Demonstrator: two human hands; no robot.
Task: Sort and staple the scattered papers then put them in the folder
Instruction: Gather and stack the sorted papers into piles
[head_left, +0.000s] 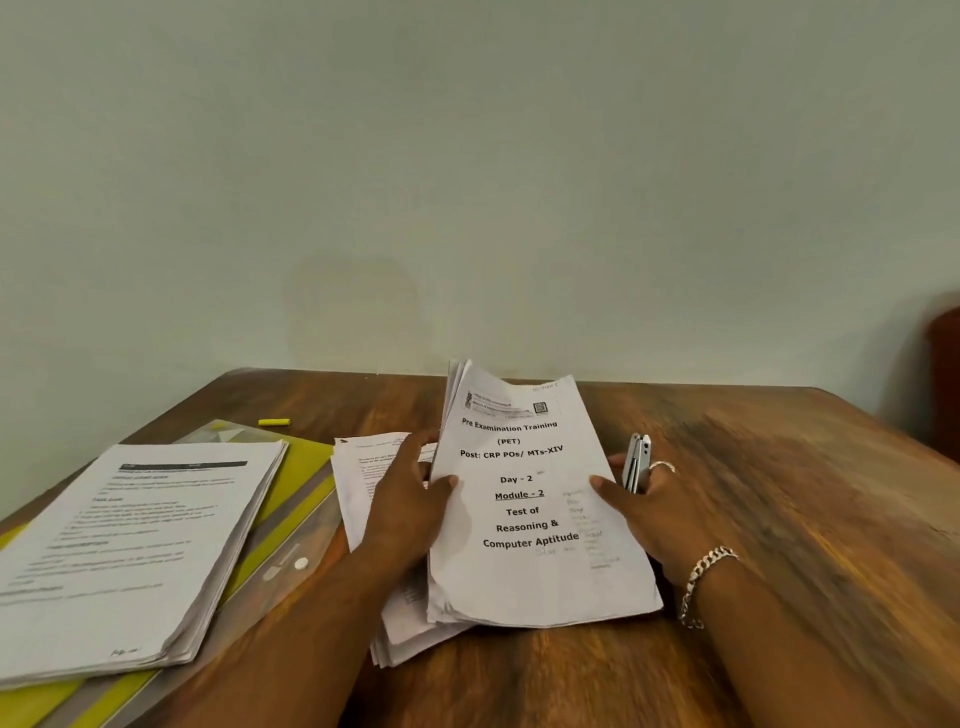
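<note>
A bundle of printed papers (524, 499) titled "Pre Examination Training" is held tilted above the wooden table (779, 519). My left hand (410, 499) grips its left edge, thumb on the front page. My right hand (649, 509) grips its right edge and also has a silver stapler (638, 461) tucked between its fingers. More loose papers (374, 483) lie under the left hand. At the left a second paper stack (135, 551) rests on a yellow-green plastic folder (296, 499).
A small yellow highlighter cap or marker (274, 422) lies near the table's far left edge. A pale wall stands behind the table. A dark brown object (943, 384) sits at the right edge of view.
</note>
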